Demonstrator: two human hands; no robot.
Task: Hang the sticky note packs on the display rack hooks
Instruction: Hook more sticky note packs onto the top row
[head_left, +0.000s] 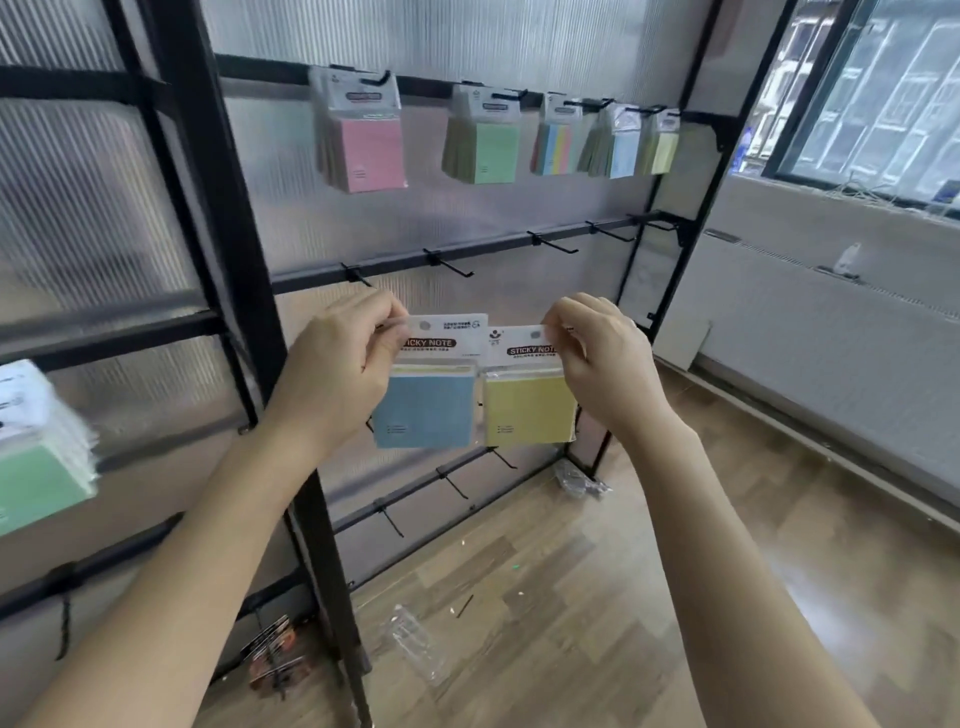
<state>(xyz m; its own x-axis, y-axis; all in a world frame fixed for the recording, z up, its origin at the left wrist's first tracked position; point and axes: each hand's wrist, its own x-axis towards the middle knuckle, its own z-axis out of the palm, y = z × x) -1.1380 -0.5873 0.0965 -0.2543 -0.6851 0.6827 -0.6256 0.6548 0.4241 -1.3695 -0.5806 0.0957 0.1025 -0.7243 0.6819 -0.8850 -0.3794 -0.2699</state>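
Left hand (343, 364) pinches the blue pack (423, 410) at the upper left corner of its white header card, with thumb and curled fingers closed on the card. The blue pad hangs below the fingertips, and its left edge is hidden behind the hand. Right hand (602, 364) pinches the yellow pack (527, 410) the same way at the upper right corner of its header. The yellow pad hangs below and to the left of those fingers. Both packs are held in the air just below the rail (483, 249), fronts toward the camera and roughly upright. They sit side by side, and the yellow header overlaps the right edge of the blue one. The hang hole of each header shows near its top edge, clear of the fingers. Hooks (452, 265) stick out from the rail. The leftmost hook is just above the left fingers, but contact cannot be judged. Above the rail hang a pink pack (371, 150), a green pack (491, 150) and more packs further right. Well below the rail, a clear wrapper (415, 644) lies on the floor (571, 597).
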